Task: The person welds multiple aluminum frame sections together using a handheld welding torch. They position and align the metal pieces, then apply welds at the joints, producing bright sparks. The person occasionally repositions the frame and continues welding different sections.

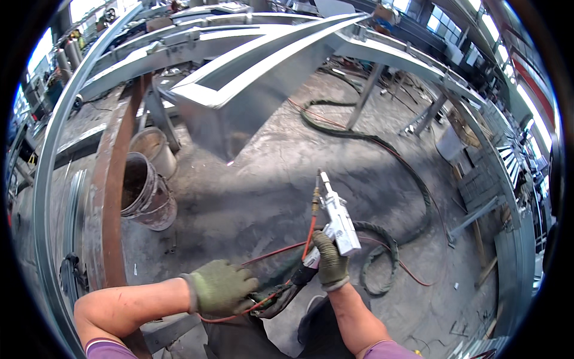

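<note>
My right hand [330, 260], in a green work glove, is wrapped round the handle of a white welding gun [341, 224]. The gun's narrow nozzle points away from me and slightly to the left. An orange hose [312, 226] runs up along its left side to a brass-coloured fitting. My left hand [222, 288], gloved the same way, is beside the dark sleeved cable below the gun. Its fingers curl downward and inward, and the back of the hand hides whatever they may hold. The orange hose passes just under that hand.
A large frame of steel channel [263, 90] juts toward me at chest side. Two dirty buckets [162, 209] stand at left behind a rusty beam [112, 209]. A green-sleeved cable [428, 206] coils across the concrete floor [239, 209]. Metal legs and stacked profiles line the right.
</note>
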Available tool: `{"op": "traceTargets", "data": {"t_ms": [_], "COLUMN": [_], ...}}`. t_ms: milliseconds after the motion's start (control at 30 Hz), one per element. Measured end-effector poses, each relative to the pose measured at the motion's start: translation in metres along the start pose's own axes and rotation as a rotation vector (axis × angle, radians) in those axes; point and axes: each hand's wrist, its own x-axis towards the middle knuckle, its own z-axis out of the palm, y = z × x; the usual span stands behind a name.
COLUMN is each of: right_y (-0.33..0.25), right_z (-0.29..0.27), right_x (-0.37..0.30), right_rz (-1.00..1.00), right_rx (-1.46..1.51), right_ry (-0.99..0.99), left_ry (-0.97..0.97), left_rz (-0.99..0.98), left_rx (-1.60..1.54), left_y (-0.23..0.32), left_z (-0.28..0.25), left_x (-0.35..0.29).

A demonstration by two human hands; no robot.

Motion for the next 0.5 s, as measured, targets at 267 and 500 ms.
{"op": "traceTargets", "data": {"t_ms": [267,500], "right_y": [-0.002,-0.132], "right_z": [-0.051,-0.166], "right_x": [0.016,0.047], "right_rz": [0.305,0.287], "right_rx": [0.119,0.221], "right_ry": [0.255,0.566], "left_ry": [-0.202,0.034], "left_rz": [-0.204,0.034], "left_rx": [-0.245,-0.513], "left_y": [0.01,0.154], "left_z": [0.007,-0.103], "left_x": [0.043,0.071]}}
